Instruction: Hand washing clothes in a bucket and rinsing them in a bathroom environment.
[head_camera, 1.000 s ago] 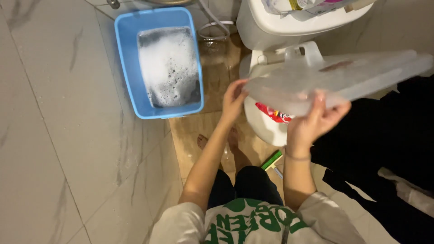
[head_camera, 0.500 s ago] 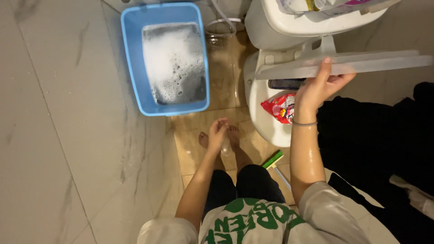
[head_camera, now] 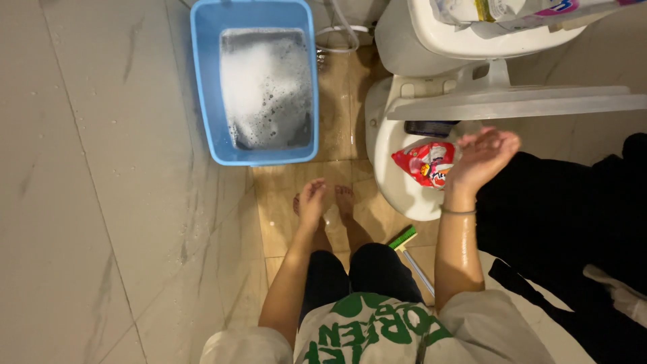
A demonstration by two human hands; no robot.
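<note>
Wet hands hanging loose between a sudsy tub and a cluttered toilet

The right hand is hovering, fingers apart and holding nothing, just beside the red packet lying on the toilet; the left hand is dangling open, gripping nothing, above bare feet. The clear plastic lid is perching far right across the toilet, and looks liable to slide off. The blue tub is sitting far left.

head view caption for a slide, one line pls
Right hand open above a red packet on the toilet lid, left hand lowered, soapy blue tub nearby.
</note>
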